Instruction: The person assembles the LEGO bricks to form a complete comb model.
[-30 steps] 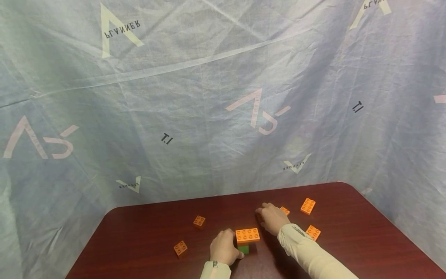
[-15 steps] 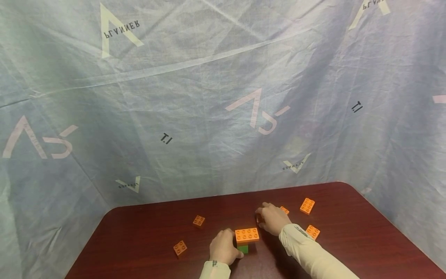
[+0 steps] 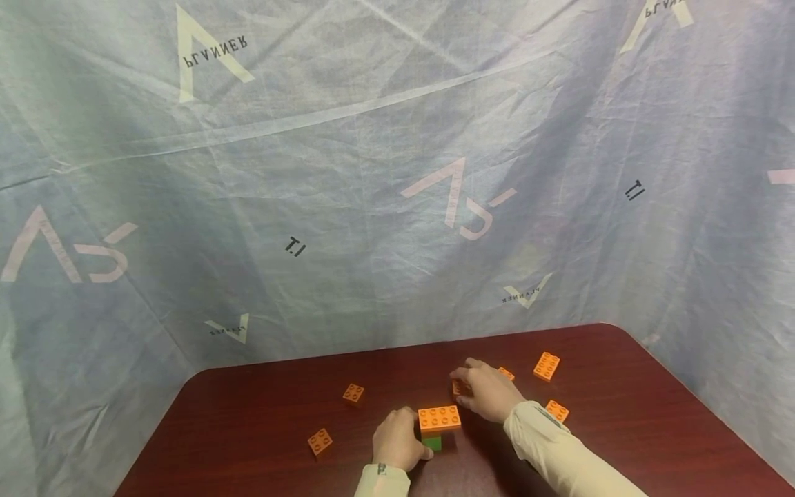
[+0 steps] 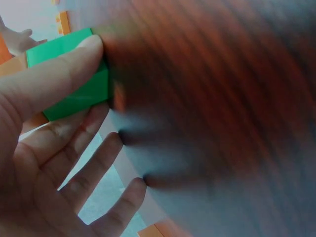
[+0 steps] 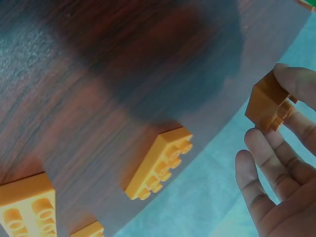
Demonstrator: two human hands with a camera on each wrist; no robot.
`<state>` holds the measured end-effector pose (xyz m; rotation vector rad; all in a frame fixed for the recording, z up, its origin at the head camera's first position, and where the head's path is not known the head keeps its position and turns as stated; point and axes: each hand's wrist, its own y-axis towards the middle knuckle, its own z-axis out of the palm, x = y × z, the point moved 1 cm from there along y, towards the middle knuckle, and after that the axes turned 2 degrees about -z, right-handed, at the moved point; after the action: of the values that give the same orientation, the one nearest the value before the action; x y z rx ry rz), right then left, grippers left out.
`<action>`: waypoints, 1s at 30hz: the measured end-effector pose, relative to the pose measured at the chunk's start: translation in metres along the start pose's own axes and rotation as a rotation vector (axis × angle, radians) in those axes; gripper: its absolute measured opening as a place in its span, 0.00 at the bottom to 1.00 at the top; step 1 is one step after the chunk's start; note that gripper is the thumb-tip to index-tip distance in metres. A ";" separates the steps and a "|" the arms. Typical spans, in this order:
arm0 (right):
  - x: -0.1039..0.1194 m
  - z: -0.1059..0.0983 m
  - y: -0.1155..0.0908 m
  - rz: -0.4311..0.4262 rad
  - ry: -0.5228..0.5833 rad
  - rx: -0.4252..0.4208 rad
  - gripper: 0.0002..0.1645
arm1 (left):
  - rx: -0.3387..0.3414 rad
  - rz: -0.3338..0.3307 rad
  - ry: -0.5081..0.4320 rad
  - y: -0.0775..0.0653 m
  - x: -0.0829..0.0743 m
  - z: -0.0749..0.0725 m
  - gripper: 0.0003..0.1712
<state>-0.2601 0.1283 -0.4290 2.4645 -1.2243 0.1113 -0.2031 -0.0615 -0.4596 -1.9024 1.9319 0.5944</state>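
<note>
My left hand [image 3: 395, 438] grips a green toy building brick [image 4: 94, 88] near the table's front, thumb on one side and fingers on the other. A long orange brick [image 3: 439, 417], studs up, is stacked on the green one and juts out to the right. Further back, my right hand [image 3: 491, 392] pinches a small orange brick [image 5: 264, 104] between thumb and fingertips. In the right wrist view its studs face the palm. From the head view, most of that brick [image 3: 457, 388] is hidden behind the fingers.
Two small orange bricks, one nearer [image 3: 320, 442] and one farther [image 3: 353, 393], lie at the left of the dark red table [image 3: 248, 414]. More orange bricks lie right: one at the back [image 3: 546, 366], one by the sleeve [image 3: 557, 411], one partly behind the right hand [image 3: 506, 373].
The right hand has shifted slightly left, and the small orange brick now shows between its fingers. My left hand and the stacked bricks have stayed in place.
</note>
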 end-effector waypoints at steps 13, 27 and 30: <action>0.014 -0.017 -0.005 0.006 0.052 -0.009 0.21 | 0.027 -0.017 -0.003 0.001 0.000 -0.001 0.31; 0.027 -0.031 -0.010 -0.058 0.104 -0.028 0.23 | 0.010 -0.014 -0.012 0.001 0.001 0.000 0.32; 0.031 -0.033 -0.009 -0.071 0.113 -0.017 0.23 | 0.013 -0.010 -0.015 0.001 0.000 0.000 0.32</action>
<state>-0.2306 0.1227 -0.3937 2.4479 -1.0857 0.2166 -0.2042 -0.0617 -0.4599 -1.8927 1.9115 0.5907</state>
